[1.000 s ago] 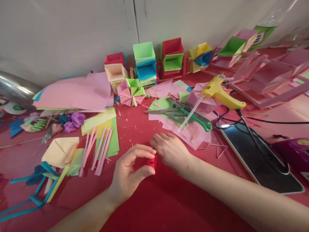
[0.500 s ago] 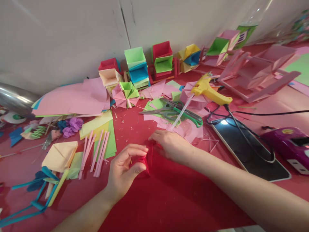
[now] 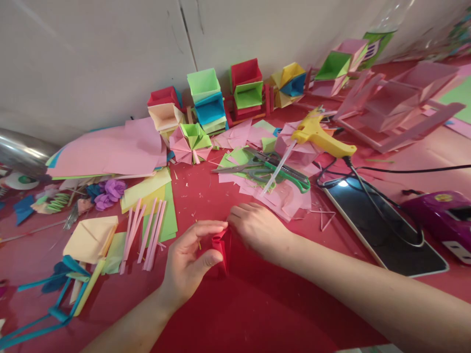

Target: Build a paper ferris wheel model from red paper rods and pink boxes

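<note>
A small folded piece of red paper stands up from the red tabletop, low in the middle of the head view. My left hand grips its left side between thumb and fingers. On the far right side of the paper, my right hand has its fingers curled and closed against the upper edge. Its fingertips are partly hidden behind the hand. Red paper on a red table makes the outline hard to follow. Pink paper strips lie left of my left hand, and scissors lie beyond my right hand.
A yellow glue gun with its cable rests at the right behind a phone and a purple power strip. Folded paper boxes line the wall. A beige paper stack and a blue paper frame are at the left.
My right hand has dipped slightly and curled its fingers more against the red paper. The red paper stands more upright, with its folded top edge showing.
</note>
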`<state>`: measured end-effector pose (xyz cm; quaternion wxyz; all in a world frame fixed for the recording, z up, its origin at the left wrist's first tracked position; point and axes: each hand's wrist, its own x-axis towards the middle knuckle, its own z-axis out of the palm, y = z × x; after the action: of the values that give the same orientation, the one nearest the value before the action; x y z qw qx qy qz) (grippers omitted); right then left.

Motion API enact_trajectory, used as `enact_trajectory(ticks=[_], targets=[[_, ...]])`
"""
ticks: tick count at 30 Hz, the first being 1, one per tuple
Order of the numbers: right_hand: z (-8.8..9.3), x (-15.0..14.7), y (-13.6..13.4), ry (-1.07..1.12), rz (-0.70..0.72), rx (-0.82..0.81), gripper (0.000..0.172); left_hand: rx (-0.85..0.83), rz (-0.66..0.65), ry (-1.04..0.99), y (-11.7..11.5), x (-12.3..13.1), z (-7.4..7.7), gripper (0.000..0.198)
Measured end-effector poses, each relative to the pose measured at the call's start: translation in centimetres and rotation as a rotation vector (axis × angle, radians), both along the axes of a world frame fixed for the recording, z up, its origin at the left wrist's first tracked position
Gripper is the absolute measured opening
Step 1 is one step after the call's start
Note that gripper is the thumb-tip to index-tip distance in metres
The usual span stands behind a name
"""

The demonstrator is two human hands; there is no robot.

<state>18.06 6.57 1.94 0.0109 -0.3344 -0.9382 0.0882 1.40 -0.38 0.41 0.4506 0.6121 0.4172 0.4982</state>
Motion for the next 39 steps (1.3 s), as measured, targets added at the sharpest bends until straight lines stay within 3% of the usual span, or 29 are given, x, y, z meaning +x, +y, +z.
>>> enact_trajectory(ticks=[11, 19, 24, 30, 35, 39], targets=[[0.7, -0.1, -0.6, -0.068, 0.070, 0.010, 0.016, 0.053, -0.017, 0.130, -0.3, -0.2, 0.0, 0.025], [1.1, 0.0, -0.9, -0.088, 0.076, -0.032, 0.019, 0.028, -0.064, 0.057, -0.2, 0.1, 0.0, 0.021], [2.0, 1.2, -0.8, 0.033, -0.027, -0.165, 0.023, 0.033, -0.012, 0.083, -0.3, 0.0, 0.0, 0.023], [2.9, 2.2, -0.3, 0.289, -0.027, -0.303, 0.024, 0.090, 0.090, 0.068, 0.2, -0.3, 0.0, 0.023], [1.7, 1.5, -0.4, 0.264, -0.077, -0.325, 0.019, 0.114, 0.173, 0.040, 0.7, -0.6, 0.0, 0.023], [0.3, 0.7, -0.4, 0.313, -0.113, -0.291, 0.031, 0.103, 0.116, 0.036, 0.9, -0.6, -0.2, 0.024]])
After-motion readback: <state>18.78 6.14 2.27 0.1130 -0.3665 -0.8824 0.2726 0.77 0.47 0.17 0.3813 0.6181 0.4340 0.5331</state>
